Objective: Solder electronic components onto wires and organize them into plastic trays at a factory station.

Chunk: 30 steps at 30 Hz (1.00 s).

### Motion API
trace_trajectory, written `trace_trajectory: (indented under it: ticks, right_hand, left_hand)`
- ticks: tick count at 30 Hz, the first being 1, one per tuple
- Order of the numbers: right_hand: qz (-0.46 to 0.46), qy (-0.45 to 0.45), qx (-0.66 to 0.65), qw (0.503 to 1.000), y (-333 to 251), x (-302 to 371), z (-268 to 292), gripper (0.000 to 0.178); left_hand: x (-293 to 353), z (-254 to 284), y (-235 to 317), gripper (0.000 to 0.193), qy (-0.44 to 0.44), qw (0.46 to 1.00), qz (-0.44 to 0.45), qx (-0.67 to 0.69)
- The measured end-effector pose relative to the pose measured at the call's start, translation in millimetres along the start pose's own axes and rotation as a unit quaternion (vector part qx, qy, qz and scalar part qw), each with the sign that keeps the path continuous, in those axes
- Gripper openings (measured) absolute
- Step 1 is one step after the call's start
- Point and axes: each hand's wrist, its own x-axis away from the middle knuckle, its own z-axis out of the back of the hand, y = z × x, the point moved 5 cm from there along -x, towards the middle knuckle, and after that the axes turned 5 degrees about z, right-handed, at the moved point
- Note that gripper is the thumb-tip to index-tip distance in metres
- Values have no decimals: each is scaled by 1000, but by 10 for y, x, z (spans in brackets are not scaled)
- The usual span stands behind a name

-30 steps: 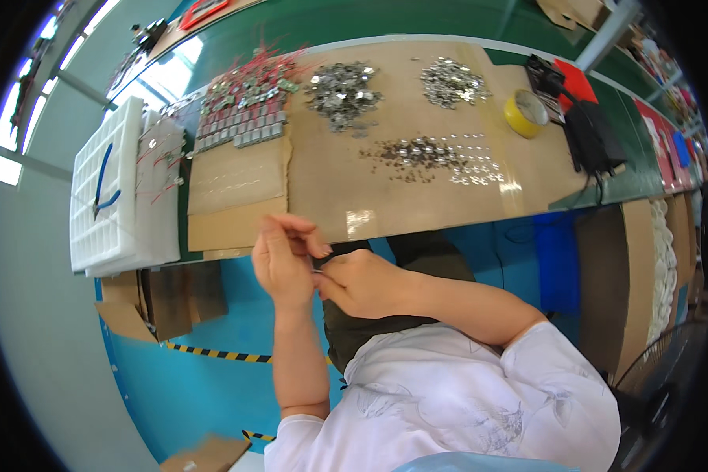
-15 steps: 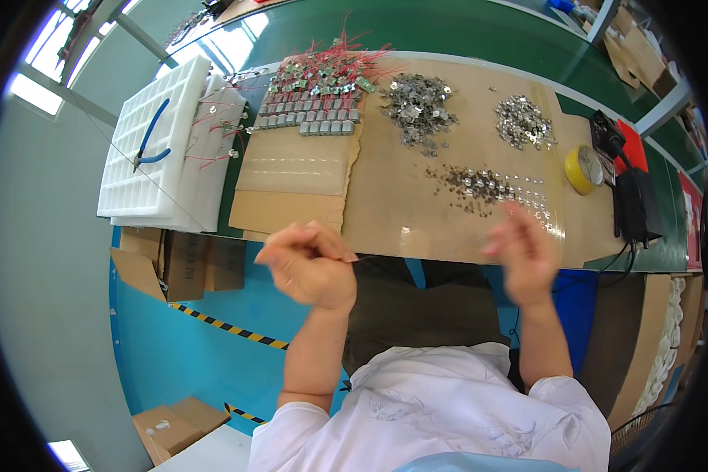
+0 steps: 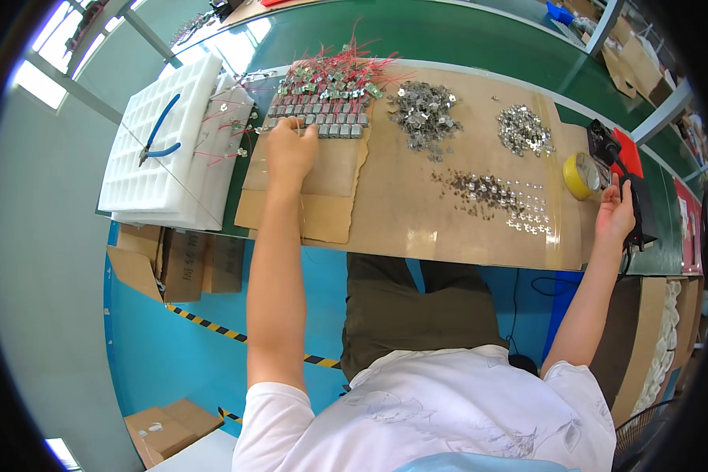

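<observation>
My left hand point(image 3: 291, 154) reaches over the cardboard sheet, its fingertips bent down at the left end of the front row of small grey metal blocks point(image 3: 340, 130). A thin strand of wire point(image 3: 303, 216) hangs from that hand and runs down past the forearm. Behind the blocks lies a tangle of red wires point(image 3: 346, 63) with small green boards. On the far right, my right hand point(image 3: 615, 214) is against the left side of a black box-like device point(image 3: 641, 206). Its fingers point up, thumb and fingers apart, and partly overlap the black parts there.
A white foam tray stack point(image 3: 153, 189) with blue-handled pliers point(image 3: 161, 130) stands at the left. Piles of small metal pieces point(image 3: 425, 114), point(image 3: 525, 130) and rows of silver clips point(image 3: 529, 208) lie on the brown board. A yellow tape roll point(image 3: 580, 176) sits near my right hand.
Both hands have moved from the table's front edge. The left went forward to the grey blocks, the strand trailing; the right went out right to the black device.
</observation>
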Motion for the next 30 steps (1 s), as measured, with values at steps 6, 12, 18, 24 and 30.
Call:
trace_trajectory:
  ticks: [6, 12, 18, 24, 30]
  right_hand:
    - [53, -39, 66, 996, -7, -337, 128, 30]
    - [211, 2, 265, 941, -152, -227, -14, 33]
    - [304, -7, 332, 893, -240, 267, -305, 34]
    - [207, -19, 319, 925, -174, 146, -308, 32]
    - [288, 4, 411, 865, -298, 270, -367, 35]
  left_hand:
    - [7, -81, -85, 43, 20, 999, 7, 32]
    - [-26, -67, -23, 35, -21, 999, 27, 20]
    - [-118, -22, -85, 41, -43, 999, 26, 6]
    - [-108, -76, -131, 41, -37, 999, 11, -6]
    - [-99, -124, -138, 41, -18, 999, -22, -20]
